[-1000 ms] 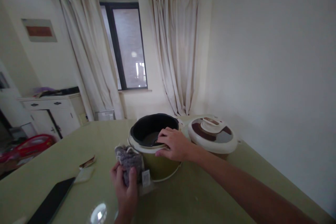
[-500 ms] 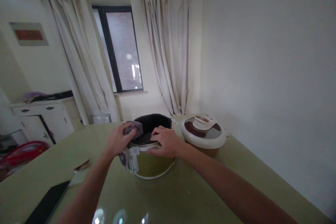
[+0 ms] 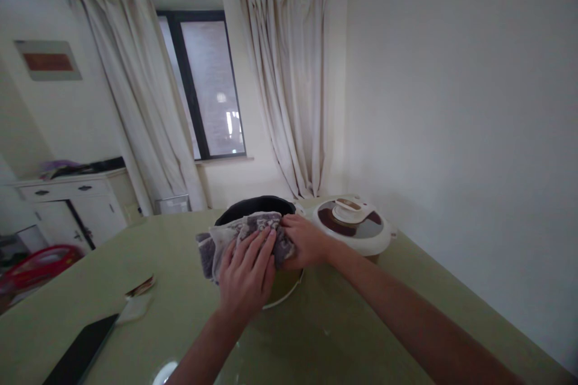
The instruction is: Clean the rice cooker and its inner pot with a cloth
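A grey-and-white patterned cloth is spread over the near rim of the round pot, a cooker-like vessel with a black inside. My left hand lies on the cloth with its fingers stretched out, pressing it against the pot's front. At the cloth's right end, my right hand is closed on it, its fingers partly hidden by the fabric. Most of the pot's front wall is covered by the hands and cloth; a pale base ring shows below. Close by on the right sits a white lid with a dark glassy top and a handle.
The pot and lid stand on a green glossy table. A dark flat device and a small packet lie at the left. Behind are a curtained window, a white cabinet and a red basket-like object. A wall borders the right.
The cloth, bunched in my left hand at the pot's left rim, is now spread across the front rim. My left hand has moved right onto it; my right hand has shifted slightly right.
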{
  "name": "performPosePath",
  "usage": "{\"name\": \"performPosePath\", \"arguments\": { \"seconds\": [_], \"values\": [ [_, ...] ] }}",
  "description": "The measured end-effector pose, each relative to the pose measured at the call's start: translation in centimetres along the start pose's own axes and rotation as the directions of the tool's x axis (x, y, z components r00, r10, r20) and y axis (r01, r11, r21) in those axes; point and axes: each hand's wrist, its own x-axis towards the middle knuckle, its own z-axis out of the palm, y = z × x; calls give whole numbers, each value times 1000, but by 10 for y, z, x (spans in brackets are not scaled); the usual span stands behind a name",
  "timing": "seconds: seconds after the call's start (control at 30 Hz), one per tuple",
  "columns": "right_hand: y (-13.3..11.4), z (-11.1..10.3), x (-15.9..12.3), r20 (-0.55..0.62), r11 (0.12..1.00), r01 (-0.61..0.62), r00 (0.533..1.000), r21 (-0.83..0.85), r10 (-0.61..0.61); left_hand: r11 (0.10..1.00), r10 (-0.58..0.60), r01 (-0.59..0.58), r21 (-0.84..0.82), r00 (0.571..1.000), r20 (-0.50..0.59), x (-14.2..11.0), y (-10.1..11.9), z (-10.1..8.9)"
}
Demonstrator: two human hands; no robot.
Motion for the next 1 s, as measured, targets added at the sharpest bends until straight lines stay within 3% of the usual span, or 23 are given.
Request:
{"name": "performPosePath", "arguments": {
  "seconds": [0.1, 0.2, 0.27, 0.37, 0.47, 0.53, 0.6, 0.67, 0.73, 0.8, 0.87, 1.0],
  "values": [
    [1, 11, -5, -77, 999, -29, 997, 27, 31, 999, 25, -23, -24, 997, 75, 10, -15, -7],
    [-4, 11, -5, -92, 996, -52, 994, 69, 59, 998, -41, 51, -39, 972, 232, 18, -46, -11],
    [-8, 5, -2, -80, 996, -50, 995, 80, 56, 987, -121, 152, -56, 923, 366, 24, -70, -12],
    [-13, -6, 4, -18, 998, -38, 999, 47, 39, 951, -228, 306, -55, 808, 543, 36, -95, -12],
    [-15, -9, 10, 78, 998, -48, 996, -38, 51, 936, -310, 347, 57, 736, 602, 48, -87, -12],
    [-14, -6, 12, 107, 996, -53, 992, -66, 60, 932, -353, 331, 144, 752, 557, 50, -65, -11],
    [-10, 0, 13, 97, 998, -48, 994, -46, 52, 932, -362, 317, 175, 809, 463, 46, -39, -11],
    [-6, 6, 13, 70, 999, -39, 997, -2, 39, 947, -318, 279, 158, 877, 361, 38, -21, -10],
    [-2, 10, 12, 34, 998, -36, 999, 48, 34, 971, -235, 213, 105, 924, 301, 29, -20, -10],
    [0, 11, 11, -3, 994, -17, 1000, 112, 17, 987, -157, 160, 16, 931, 328, 24, -36, -11],
    [1, 11, 10, -31, 984, 27, 999, 177, -21, 982, -97, 155, -104, 901, 423, 23, -65, -12],
    [6, 7, 11, -24, 964, 79, 997, 254, -75, 921, -126, 299, -251, 836, 534, 27, -120, -12]
  ]
}}
